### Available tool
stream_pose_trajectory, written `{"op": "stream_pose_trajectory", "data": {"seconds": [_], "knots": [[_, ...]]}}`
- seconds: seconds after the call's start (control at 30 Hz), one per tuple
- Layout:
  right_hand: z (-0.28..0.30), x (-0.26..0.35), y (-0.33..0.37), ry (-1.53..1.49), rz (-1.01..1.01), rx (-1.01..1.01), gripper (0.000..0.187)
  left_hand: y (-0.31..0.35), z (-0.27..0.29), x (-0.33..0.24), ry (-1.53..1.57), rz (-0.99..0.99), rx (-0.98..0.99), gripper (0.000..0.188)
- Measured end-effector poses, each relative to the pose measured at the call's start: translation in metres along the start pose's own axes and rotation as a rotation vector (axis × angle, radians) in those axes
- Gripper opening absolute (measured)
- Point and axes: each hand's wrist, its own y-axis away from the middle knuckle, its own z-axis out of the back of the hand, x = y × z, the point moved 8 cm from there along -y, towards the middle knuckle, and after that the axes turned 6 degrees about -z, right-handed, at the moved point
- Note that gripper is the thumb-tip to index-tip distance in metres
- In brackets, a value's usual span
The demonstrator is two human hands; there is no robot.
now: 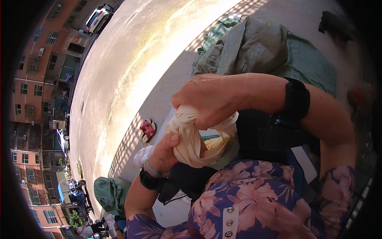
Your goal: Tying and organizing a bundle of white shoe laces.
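A bundle of cream-coloured, soft strips point(190, 145), looped and twisted like a skein, is held in front of my chest. My left hand point(162, 153) grips its lower left side, the thumb pressed on the strips. Over its top, my right hand point(207, 97) is closed with curled fingers on a twisted part. The loop's right part point(229, 133) hangs beside my right hand. Whether the strips are cloth or another material I cannot tell. Black bands sit on both of my arms.
Large grey-green sacks or sheets point(254, 46) are heaped beyond my right arm. A pair of red sandals point(147, 129) lies on the ground left of my hands. A dark green hat point(111, 195) is at the lower left, near other people. Parked vehicles and buildings stand farther left.
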Motion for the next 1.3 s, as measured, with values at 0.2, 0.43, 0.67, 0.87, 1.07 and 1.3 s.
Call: {"op": "stream_pose_trajectory", "data": {"seconds": [0.2,0.43,0.67,0.87,1.07,1.3], "knots": [[0.001,0.004,0.001,0.043,-0.004,0.035,0.028,0.005,0.008,0.011,0.006,-0.080,0.025,0.082],[-0.001,0.005,0.011,-0.016,0.037,0.018,0.034,0.004,-0.007,0.009,-0.057,-0.037,0.126,0.083],[-0.018,-0.016,0.017,-0.358,-0.108,0.152,0.039,0.000,-0.007,0.013,0.292,0.151,0.086,0.077],[-0.022,-0.010,0.017,-0.411,-0.048,0.147,0.042,0.004,-0.001,0.019,0.353,0.193,0.127,0.078],[-0.015,0.005,0.011,-0.340,0.011,0.055,0.040,0.013,0.010,0.017,0.360,0.240,0.208,0.080],[0.007,0.017,0.017,-0.010,0.017,-0.110,0.035,0.005,0.003,-0.016,0.086,0.158,0.041,0.077]]}}
